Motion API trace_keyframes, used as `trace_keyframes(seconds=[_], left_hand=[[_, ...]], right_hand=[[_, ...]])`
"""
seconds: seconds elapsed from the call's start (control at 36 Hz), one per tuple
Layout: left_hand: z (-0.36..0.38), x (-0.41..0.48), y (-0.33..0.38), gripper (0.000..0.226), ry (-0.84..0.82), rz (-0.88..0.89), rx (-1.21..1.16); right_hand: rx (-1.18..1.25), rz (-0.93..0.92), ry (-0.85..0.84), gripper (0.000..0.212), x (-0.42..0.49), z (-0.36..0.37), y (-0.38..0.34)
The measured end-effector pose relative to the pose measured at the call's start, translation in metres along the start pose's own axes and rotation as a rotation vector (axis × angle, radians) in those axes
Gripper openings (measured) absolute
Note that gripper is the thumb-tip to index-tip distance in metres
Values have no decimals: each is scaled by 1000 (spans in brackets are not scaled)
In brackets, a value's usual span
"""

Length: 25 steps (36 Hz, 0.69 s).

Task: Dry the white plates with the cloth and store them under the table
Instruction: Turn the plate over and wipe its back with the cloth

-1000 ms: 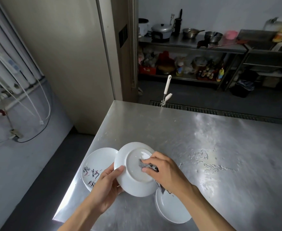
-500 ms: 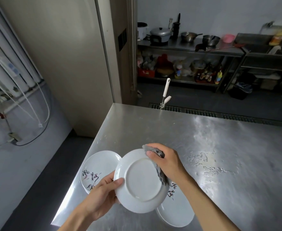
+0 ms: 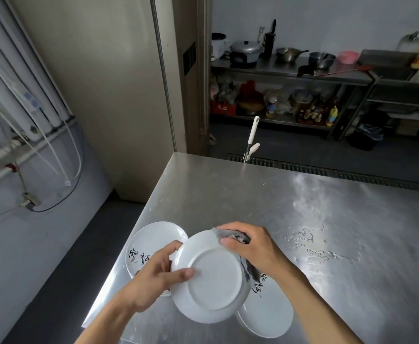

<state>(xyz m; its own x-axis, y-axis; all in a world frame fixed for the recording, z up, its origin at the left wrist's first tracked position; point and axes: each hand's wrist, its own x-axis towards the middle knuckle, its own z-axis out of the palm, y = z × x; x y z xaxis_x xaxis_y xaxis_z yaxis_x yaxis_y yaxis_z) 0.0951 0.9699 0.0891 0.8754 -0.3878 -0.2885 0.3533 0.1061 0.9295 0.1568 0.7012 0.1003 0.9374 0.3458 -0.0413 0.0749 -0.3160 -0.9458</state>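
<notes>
Table: The big shiny metal table (image 3: 302, 207) is in front of me. It has wet spots (image 3: 322, 252) on it, off to my right.
Plate I hold: The white plate (image 3: 213, 281) is up off the table, between my two hands. Its bottom faces me and it is tipped a bit.
Other plates: The left plate (image 3: 154, 235) lies flat by the table's left edge and has writing on it. The right plate (image 3: 268, 314) lies flat close to me, also with writing. The plate I hold hides part of both.
Left hand: My left hand (image 3: 154, 276) holds the white plate by its left rim. My thumb lies on the bottom and my fingers curl round the other side.
Right hand: My right hand (image 3: 250, 247) is curled tight round the cloth and presses it on the top right rim.
Cloth: The grey cloth (image 3: 230, 235) is bunched under my fingers. A bit of it hangs down behind the plate.
How it feels: I think the plate is hard, smooth and easy to break. If it is wet it could slip. It looks light enough for one hand.
Where to hold: The rim is best, thumb on one side and fingers on the other. The soft cloth can fold round the rim.
Job: I think I am drying this one. Two more plates wait on the table.
</notes>
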Motion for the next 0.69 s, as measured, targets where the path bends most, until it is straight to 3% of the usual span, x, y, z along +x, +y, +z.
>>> trace_keyframes(seconds=[0.08,0.22,0.44,0.69], left_hand=[[-1,-2,-13,44,49,-22,-31],[8,0,-24,43,36,-31,-45],[-1,-4,-21,57,124,-18,-74],[0,1,9,55,108,34,220]], right_hand=[[15,38,18,26,-7,-4,7],[-28,33,-36,27,1,0,-5],[62,44,54,23,-7,-5,3],[79,39,-41,23,-1,0,-8]])
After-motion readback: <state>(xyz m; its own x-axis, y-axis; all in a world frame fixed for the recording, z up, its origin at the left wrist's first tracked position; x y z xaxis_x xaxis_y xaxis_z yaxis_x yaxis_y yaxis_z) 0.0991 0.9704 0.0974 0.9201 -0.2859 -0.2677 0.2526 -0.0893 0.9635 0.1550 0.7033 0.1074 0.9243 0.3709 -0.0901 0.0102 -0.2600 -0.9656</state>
